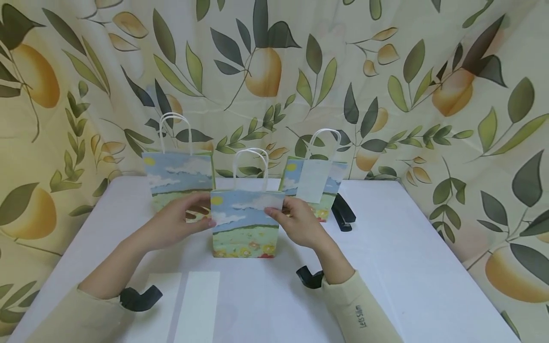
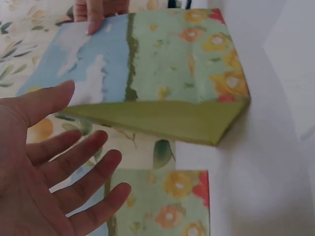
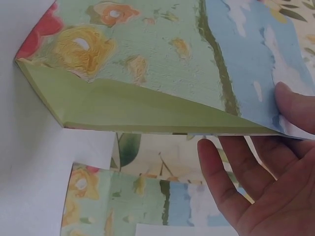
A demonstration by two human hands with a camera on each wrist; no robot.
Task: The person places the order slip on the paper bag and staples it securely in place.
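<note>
Left hand [image 2: 29,177] spread loosely, right hand [image 1: 300,221] pinching bag [image 1: 246,228], green side [image 2: 167,117] wrist views only

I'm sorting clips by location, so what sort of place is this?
Probably an indoor craft or packing corner, though the kind of building can't be told: fruit-print fabric hangs behind a white table, where there are three handled paper bags and a black stapler.

the box-shaped paper bag printed with blue sky and green meadow [image 1: 245,226] shows a matt face with brushstroke-like texture; its plain green paper side [image 2: 162,117] is smooth and matt. the long black stapler [image 1: 342,213] looks plastic, the flat white rectangular strips [image 1: 197,305] matt, smooth paper. the cream backdrop patterned with fruit and leaves [image 1: 274,112] is softly creased cloth.
</note>
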